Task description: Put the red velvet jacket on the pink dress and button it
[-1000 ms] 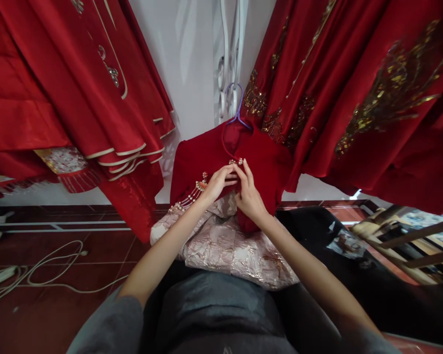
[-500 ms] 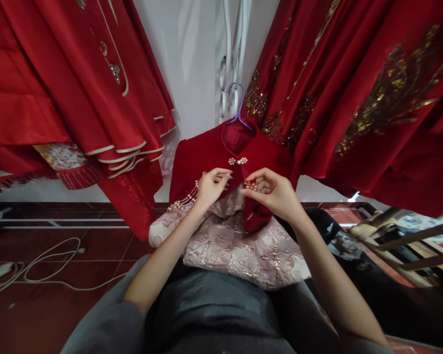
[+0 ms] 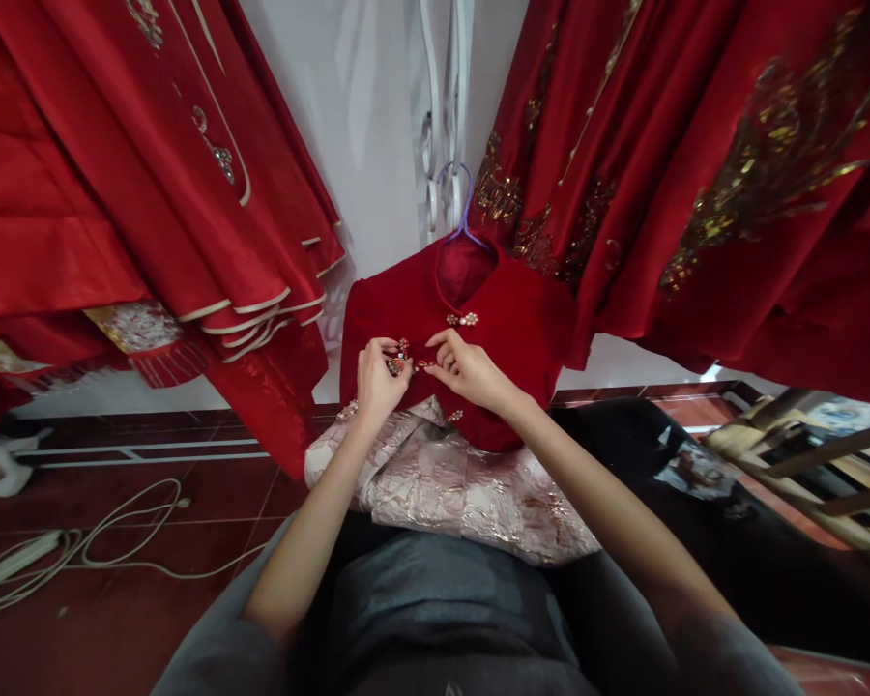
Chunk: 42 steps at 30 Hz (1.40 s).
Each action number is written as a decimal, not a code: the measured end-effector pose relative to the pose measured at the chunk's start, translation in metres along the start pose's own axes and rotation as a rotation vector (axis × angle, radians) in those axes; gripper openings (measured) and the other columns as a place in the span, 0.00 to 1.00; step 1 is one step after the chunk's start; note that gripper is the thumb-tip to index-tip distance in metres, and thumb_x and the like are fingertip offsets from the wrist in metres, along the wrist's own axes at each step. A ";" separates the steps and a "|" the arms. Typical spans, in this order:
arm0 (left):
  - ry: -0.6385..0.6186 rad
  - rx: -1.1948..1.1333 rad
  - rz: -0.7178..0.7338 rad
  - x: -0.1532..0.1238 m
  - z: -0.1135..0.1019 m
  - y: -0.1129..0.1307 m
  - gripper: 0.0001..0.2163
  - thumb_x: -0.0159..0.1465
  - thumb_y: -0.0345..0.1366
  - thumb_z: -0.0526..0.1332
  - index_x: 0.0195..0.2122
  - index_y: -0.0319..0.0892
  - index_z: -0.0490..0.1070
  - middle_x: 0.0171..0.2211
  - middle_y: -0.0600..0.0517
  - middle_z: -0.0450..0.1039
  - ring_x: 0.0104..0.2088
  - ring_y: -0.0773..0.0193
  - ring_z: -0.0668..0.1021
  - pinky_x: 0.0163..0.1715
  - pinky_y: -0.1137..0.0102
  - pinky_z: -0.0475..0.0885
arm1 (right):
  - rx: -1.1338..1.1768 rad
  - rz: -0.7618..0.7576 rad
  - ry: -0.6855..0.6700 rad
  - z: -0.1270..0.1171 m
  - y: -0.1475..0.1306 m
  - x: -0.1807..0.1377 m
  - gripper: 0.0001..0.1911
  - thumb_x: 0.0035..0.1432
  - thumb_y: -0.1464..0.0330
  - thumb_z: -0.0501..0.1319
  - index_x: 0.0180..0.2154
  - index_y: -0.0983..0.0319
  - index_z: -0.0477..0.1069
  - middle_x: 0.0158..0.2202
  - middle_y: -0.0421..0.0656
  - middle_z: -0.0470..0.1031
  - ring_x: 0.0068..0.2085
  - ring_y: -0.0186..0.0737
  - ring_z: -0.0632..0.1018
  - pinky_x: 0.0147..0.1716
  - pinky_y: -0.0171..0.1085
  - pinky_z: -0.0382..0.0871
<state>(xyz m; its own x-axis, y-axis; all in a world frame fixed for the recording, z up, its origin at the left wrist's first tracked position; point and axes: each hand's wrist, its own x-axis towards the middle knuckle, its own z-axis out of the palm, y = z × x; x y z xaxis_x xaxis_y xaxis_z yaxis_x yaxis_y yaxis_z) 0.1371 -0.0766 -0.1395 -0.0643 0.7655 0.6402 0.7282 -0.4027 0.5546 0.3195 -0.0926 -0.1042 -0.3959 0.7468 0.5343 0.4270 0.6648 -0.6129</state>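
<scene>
A small red velvet jacket (image 3: 522, 319) hangs on a purple hanger (image 3: 458, 208) in front of me, over a pale pink brocade skirt (image 3: 464, 493). A pearl clasp (image 3: 462, 318) at its collar is fastened. My left hand (image 3: 377, 377) pinches a gold beaded clasp (image 3: 397, 363) on the jacket's left front edge. My right hand (image 3: 471, 372) pinches the matching loop on the right front edge, and the fingertips of both hands almost meet just below the collar.
Long red satin gowns with cream trim (image 3: 152, 193) hang at the left. Red gowns with gold embroidery (image 3: 696, 174) hang at the right. A white cable (image 3: 101, 541) lies on the dark red tile floor. Wooden furniture (image 3: 804, 454) stands at the right. A white wall is behind.
Both hands dropped from the fastened collar clasp to the second clasp. The right hand, which had pulled its front edge aside, has brought it back to meet the left hand.
</scene>
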 end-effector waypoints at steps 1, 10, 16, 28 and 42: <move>-0.018 0.009 -0.010 0.002 0.000 -0.002 0.12 0.57 0.33 0.63 0.41 0.43 0.64 0.38 0.48 0.74 0.39 0.59 0.75 0.43 0.64 0.69 | 0.024 0.010 0.005 0.002 0.002 0.002 0.15 0.57 0.67 0.62 0.46 0.63 0.67 0.29 0.40 0.73 0.28 0.33 0.74 0.30 0.33 0.70; -0.189 -0.093 -0.167 0.020 0.011 -0.016 0.13 0.57 0.37 0.63 0.42 0.42 0.64 0.35 0.49 0.77 0.30 0.64 0.76 0.33 0.70 0.68 | 0.118 0.089 0.058 0.006 0.004 0.006 0.09 0.53 0.66 0.65 0.37 0.62 0.74 0.29 0.41 0.77 0.29 0.34 0.78 0.32 0.33 0.73; -0.158 -0.288 -0.243 0.034 0.023 -0.028 0.13 0.55 0.36 0.65 0.40 0.39 0.68 0.31 0.51 0.75 0.28 0.67 0.76 0.30 0.73 0.68 | 0.136 0.114 0.065 0.005 0.008 0.005 0.09 0.52 0.68 0.66 0.37 0.63 0.74 0.29 0.41 0.78 0.29 0.34 0.78 0.32 0.33 0.73; -0.202 -0.404 -0.225 0.031 0.001 -0.025 0.11 0.53 0.38 0.67 0.34 0.40 0.71 0.28 0.50 0.77 0.29 0.66 0.78 0.32 0.71 0.72 | 0.153 0.106 0.086 0.010 0.010 0.011 0.08 0.52 0.68 0.66 0.36 0.63 0.75 0.29 0.42 0.78 0.30 0.35 0.79 0.33 0.34 0.74; -0.245 -0.914 -0.508 0.027 -0.002 -0.010 0.22 0.38 0.42 0.76 0.31 0.35 0.74 0.27 0.49 0.78 0.29 0.63 0.80 0.41 0.63 0.76 | 0.132 0.164 0.145 0.032 0.028 0.029 0.06 0.52 0.74 0.65 0.35 0.65 0.76 0.31 0.43 0.80 0.32 0.35 0.80 0.35 0.32 0.74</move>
<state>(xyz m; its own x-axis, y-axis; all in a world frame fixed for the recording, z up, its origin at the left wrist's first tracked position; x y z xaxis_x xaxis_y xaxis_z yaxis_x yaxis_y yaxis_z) 0.1266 -0.0529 -0.1270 -0.0030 0.9879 0.1550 -0.1383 -0.1539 0.9784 0.2939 -0.0533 -0.1245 -0.2051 0.8450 0.4939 0.3625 0.5343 -0.7636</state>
